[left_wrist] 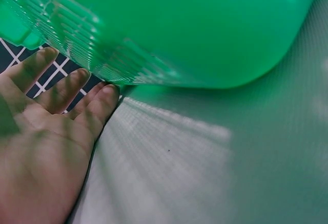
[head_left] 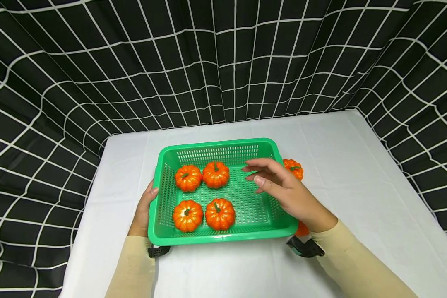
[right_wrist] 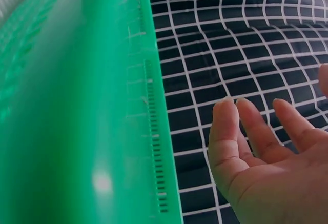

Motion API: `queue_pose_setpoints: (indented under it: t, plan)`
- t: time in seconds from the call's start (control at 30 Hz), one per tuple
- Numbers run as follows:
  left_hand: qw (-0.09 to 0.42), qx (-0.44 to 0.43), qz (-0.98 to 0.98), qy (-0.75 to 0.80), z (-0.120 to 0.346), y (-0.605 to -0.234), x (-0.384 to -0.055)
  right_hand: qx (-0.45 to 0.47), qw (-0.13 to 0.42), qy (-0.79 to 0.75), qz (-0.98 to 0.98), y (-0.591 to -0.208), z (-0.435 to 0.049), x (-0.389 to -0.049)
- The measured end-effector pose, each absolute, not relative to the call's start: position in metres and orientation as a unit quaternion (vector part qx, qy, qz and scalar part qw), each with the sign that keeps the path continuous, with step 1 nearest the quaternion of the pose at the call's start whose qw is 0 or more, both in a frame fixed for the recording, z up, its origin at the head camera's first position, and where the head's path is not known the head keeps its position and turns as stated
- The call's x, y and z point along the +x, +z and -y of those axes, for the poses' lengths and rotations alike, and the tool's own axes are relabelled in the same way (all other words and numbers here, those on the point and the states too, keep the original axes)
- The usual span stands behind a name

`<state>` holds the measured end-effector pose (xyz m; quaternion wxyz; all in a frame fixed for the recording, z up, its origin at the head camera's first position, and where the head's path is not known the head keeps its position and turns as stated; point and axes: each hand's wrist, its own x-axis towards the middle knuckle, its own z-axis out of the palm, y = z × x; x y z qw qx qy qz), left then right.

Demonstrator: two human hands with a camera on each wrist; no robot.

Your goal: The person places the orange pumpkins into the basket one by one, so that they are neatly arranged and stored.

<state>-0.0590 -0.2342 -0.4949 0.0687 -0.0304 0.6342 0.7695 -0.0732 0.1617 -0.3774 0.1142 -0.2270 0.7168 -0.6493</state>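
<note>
A green plastic basket [head_left: 223, 239] with slotted walls stands on the white table. Four-sided and shallow, it holds several small orange pumpkins with green stems, such as the pumpkin [head_left: 220, 214] near its front wall. My left hand [head_left: 144, 209] holds the basket's left side, thumb at the rim; in the left wrist view its fingers [left_wrist: 66, 88] reach the outer wall. Over the basket's right end hovers my right hand [head_left: 283, 188], fingers loosely bent and nothing in them. The right wrist view shows that hand [right_wrist: 277, 162] beyond the green rim.
Outside the basket's right wall lies another pumpkin [head_left: 293, 167], partly hidden by the rim and hand. A further orange pumpkin [head_left: 302, 229] peeks out beneath the right wrist. A black curtain [head_left: 223, 62] with white grid lines surrounds the white-covered table [head_left: 357, 174].
</note>
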Motion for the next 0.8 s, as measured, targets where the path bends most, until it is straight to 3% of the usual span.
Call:
queue_pose_setpoints:
  t: [0.8]
  plan:
    - [0.069,-0.020,-0.631,0.772,0.235,-0.496,-0.060,-0.188,0.081,-0.623,-0.754,-0.381,-0.202,-0.085]
